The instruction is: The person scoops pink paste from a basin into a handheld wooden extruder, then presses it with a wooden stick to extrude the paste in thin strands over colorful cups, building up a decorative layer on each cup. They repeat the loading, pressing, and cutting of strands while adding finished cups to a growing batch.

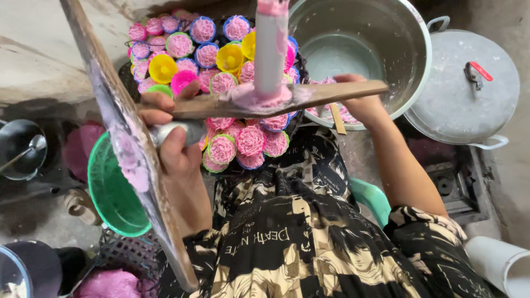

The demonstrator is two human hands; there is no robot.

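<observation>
My left hand [172,144] is closed around a short silver metal cylinder [190,130], with its thumb lying on the near end of a wooden crossbar [331,91]. An upright grey tube [270,49] smeared with pink dough stands on that bar. Below it is a round tray of small coloured cups [182,44] filled with pink noodle nests. My right hand [361,105] reaches over the rim of a large metal basin [386,33], fingers curled on pink dough [348,115], and a small wooden stick [338,118] sits beside it. The bar partly hides this hand.
A long dough-smeared wooden plank [110,99] slants across the left. A green bowl [110,193] lies under it. A lidded metal pot [469,94] sits right of the basin, above a dark stove [447,182]. Pink dough [107,284] and a white bucket [502,265] are near my knees.
</observation>
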